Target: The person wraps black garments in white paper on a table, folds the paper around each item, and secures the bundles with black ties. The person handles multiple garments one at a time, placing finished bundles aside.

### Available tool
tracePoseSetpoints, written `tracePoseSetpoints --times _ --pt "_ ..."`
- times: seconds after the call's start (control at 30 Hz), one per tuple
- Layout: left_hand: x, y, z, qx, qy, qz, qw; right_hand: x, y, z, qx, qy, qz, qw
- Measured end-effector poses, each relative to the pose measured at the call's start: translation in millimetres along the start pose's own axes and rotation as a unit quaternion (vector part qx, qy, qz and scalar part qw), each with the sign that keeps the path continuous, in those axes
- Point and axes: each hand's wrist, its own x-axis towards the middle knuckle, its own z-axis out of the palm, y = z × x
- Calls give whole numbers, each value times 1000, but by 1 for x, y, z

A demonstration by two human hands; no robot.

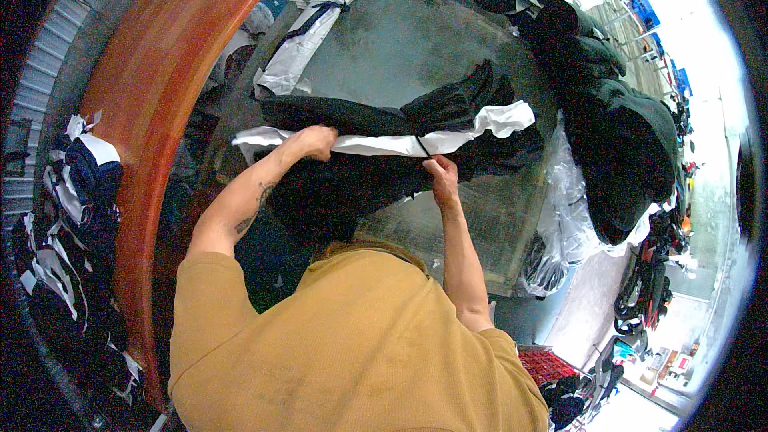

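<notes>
A long bundle of black fabric (344,114) lies across the grey work table (376,40), with a crumpled strip of white paper (376,145) along its near side. A thin black strip (422,146) crosses the paper right of its middle. My left hand (320,142) is closed on the white paper near its left part. My right hand (442,174) pinches the near end of the black strip just below the paper. More black fabric (336,192) spreads nearer to me, partly hidden by my arms and body.
Another tied white paper bundle (308,48) lies at the far left of the table. Large black fabric rolls (616,144) are piled on the right, beside clear plastic film (564,208). A long orange-brown board (152,112) stands on the left, with dark fabric bundles (76,192) beyond it.
</notes>
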Motion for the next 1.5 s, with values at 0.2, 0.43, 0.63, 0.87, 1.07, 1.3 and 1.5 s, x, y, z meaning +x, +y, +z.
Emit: tracePoseSetpoints --times 0.2,0.43,0.63,0.87,1.07,1.3,1.5 --pt "0 -15 44 -160 -316 21 935 -4 2 -10 -21 23 16 999" --pt "-2 -55 152 -390 -92 -48 915 -9 -16 -10 -187 -10 -62 980" --pt "-58 21 67 -200 27 -60 978 -21 -23 -16 -233 8 -88 968" --pt "-74 67 40 -201 112 74 970 -43 -68 28 -206 5 -98 974" --pt "-64 46 -26 -74 36 -53 995 -36 -52 -28 -31 42 -78 996" --pt "-71 156 -8 30 345 141 927 -66 63 -41 -176 -60 93 978" --pt "-11 200 90 -11 341 222 913 -73 51 -9 -174 4 -24 984"
